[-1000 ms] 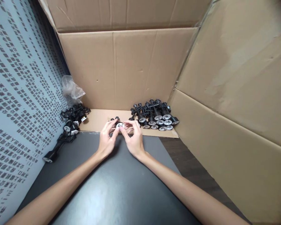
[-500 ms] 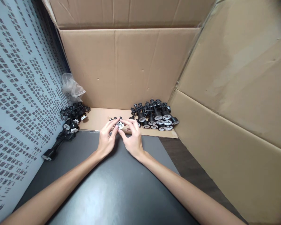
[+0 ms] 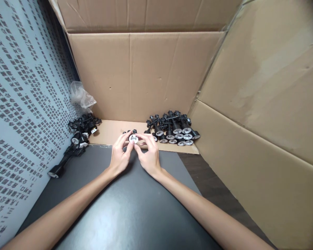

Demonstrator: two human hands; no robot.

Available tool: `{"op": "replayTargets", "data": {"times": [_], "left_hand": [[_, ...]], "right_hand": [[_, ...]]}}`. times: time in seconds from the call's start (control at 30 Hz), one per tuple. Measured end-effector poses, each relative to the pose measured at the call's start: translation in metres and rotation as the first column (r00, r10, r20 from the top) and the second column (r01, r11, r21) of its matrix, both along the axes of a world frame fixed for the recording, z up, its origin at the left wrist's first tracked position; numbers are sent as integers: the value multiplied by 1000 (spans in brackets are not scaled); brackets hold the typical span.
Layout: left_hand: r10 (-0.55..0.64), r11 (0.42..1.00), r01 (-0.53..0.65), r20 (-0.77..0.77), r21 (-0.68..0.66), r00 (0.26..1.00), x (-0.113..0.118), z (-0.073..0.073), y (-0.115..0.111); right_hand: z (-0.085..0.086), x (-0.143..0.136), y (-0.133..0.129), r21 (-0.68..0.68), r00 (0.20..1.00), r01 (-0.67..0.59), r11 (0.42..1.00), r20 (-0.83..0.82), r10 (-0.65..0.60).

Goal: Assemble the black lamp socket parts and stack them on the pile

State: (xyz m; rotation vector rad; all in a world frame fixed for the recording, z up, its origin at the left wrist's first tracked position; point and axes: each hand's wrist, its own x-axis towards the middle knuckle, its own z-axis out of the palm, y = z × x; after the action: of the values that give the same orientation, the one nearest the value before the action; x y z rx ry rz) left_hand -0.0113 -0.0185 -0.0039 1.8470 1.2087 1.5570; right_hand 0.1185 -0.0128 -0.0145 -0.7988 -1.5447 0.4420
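Note:
Between both hands is a black part with a round white end face (image 3: 133, 139), turned toward me; its far end shows as small black tips behind the fingers. My left hand (image 3: 120, 155) is closed on its left side, with the thumb at the lower edge of the white face. On the other side, my right hand (image 3: 148, 155) has its fingers curved round the part and its thumb near the lower right edge. Most of the part's body is hidden behind the white face and the fingers.
Black parts with white round ends (image 3: 177, 131) are stacked at the back right. More black parts (image 3: 79, 138) and a clear plastic bag (image 3: 81, 95) sit at the left. Cardboard walls (image 3: 151, 76) rise behind and right of the grey table surface (image 3: 135, 208).
The white end face has turned more fully toward me, and my left thumb has moved to its lower edge. Both hands stay in nearly the same place.

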Motion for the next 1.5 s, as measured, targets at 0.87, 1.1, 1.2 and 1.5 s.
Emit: {"op": "replayTargets", "data": {"times": [0.87,1.1,1.2,1.5], "left_hand": [[89,996,-90,-71,-5,993,0,-3,3],[108,994,-106,-89,26,990,0,-3,3],[107,994,-105,-89,28,990,0,-3,3],[115,991,-107,-104,77,988,-2,-7,6]], "right_hand": [[-4,0,9,-276,981,-136,952,-175,89],[-4,0,8,-286,980,-152,946,-167,106],[-4,0,7,-296,982,-153,943,-152,112],[-7,1,9,-329,981,-166,929,-147,123]]}}
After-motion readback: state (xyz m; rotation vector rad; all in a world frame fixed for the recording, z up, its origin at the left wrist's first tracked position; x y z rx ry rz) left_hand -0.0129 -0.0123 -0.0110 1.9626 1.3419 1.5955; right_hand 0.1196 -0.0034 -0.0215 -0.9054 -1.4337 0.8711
